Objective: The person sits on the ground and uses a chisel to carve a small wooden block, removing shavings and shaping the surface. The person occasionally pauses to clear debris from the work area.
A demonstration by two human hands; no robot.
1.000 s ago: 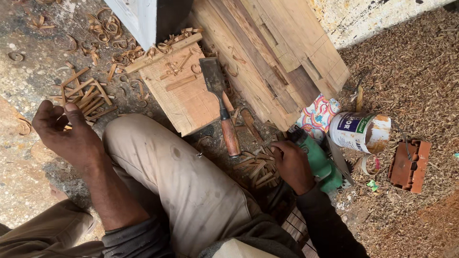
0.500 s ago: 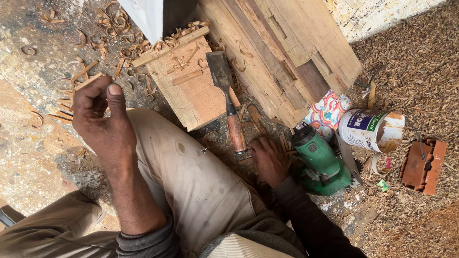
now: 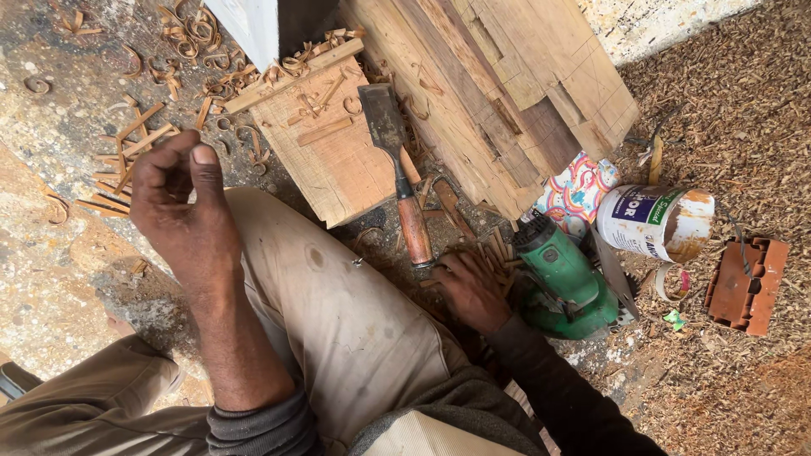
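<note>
**A:** Wooden handle, steel blade: the chisel (image 3: 397,173) lies just above the middle of the frame, blade resting on the pale wood block (image 3: 325,139), handle running down off it toward the ground. What has changed around it?

**B:** The right hand (image 3: 471,290). A second ago it sat over by the green power tool (image 3: 564,279), right of centre; now it lies flat among the shavings just below the butt of the chisel handle, fingers spread, gripping nothing. It is very near the handle, but I cannot tell whether the fingertips touch it.

**A:** And the other one?

**B:** The left hand (image 3: 182,211) has come up from the lower left toward the middle left of the frame, above the tan trouser knee (image 3: 338,312). Its fingers are curled loosely toward the thumb; I can't tell whether anything small is pinched there.

**A:** What do you read from that?

**B:** My judgement: attention has moved off the power tool and onto the chisel, which is not yet picked up.

**A:** Which way does it point?

**B:** Its long axis runs nearly vertical in the frame, leaning slightly. Blade edge toward the top, handle end toward the bottom, beside the stacked planks (image 3: 507,93) at upper right.
</note>
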